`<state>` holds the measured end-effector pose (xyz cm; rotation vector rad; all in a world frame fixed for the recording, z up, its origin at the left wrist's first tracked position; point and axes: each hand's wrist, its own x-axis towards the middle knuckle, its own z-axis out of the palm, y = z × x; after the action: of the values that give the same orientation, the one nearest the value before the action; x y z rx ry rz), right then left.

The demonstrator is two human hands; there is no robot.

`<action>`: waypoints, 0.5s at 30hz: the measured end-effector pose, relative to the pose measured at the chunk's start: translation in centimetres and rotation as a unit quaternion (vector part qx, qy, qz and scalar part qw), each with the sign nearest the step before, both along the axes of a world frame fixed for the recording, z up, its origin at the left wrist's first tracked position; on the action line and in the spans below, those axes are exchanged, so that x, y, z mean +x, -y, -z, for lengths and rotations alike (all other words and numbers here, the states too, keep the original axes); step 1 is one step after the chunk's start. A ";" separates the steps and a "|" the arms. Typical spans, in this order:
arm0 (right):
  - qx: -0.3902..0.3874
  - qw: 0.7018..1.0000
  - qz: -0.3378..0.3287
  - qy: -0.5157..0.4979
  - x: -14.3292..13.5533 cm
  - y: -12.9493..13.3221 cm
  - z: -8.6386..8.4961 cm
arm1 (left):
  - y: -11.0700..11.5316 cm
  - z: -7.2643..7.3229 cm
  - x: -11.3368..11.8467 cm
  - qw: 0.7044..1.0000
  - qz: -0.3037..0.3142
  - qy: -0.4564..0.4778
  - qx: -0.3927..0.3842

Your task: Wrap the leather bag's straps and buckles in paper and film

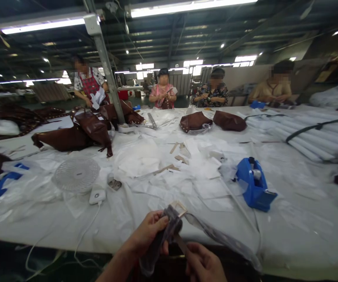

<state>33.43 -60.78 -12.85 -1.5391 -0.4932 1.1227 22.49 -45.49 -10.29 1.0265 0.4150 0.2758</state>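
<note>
A strap (pixel 216 231) with a pale metal buckle (pixel 178 208) is at the table's front edge, and clear film seems to wrap it. Its long end trails right along the edge. My left hand (pixel 151 229) is closed around the strap just below the buckle, thumb on top. In my right hand (pixel 202 262), a flat brownish strip (pixel 182 246) is pinched between thumb and fingers, its far end against the strap in my left hand. I cannot tell whether the strip belongs to the strap. Something dark lies beneath my hands, mostly hidden.
Right of centre stands a blue tape dispenser (pixel 254 186). A small white fan (pixel 77 174) with a cable is at left. Paper and film scraps (pixel 139 156) cover the middle. Brown leather bags (pixel 91 127) lie beyond, near a metal post (pixel 108 66). Several people work across the table.
</note>
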 end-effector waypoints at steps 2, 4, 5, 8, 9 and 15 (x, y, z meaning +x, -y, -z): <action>0.024 0.999 0.010 -0.046 -0.8 -1.1 0.2 | 0.6 -0.7 -0.4 0.999 0.032 -0.005 0.024; 0.055 0.990 0.038 -0.128 -1.6 -2.1 0.5 | 1.0 -1.4 -0.8 0.997 0.057 -0.017 0.049; 0.072 0.981 0.054 -0.175 -1.9 -2.4 0.6 | 1.2 -1.7 -1.0 0.995 0.066 -0.026 0.064; 0.106 0.949 0.080 -0.287 -2.7 -3.0 1.3 | 1.5 -2.4 -1.7 0.988 0.077 -0.062 0.117; 0.112 0.941 0.083 -0.309 -2.8 -3.0 1.5 | 1.6 -2.5 -1.9 0.986 0.073 -0.074 0.130; 0.121 0.901 0.110 -0.402 -3.0 -3.3 2.2 | 2.4 -2.0 -2.0 0.990 -0.021 -0.083 0.110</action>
<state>30.45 -57.51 -15.05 -0.7779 0.1089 1.3371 20.49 -47.89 -8.24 1.2633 0.5667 0.2777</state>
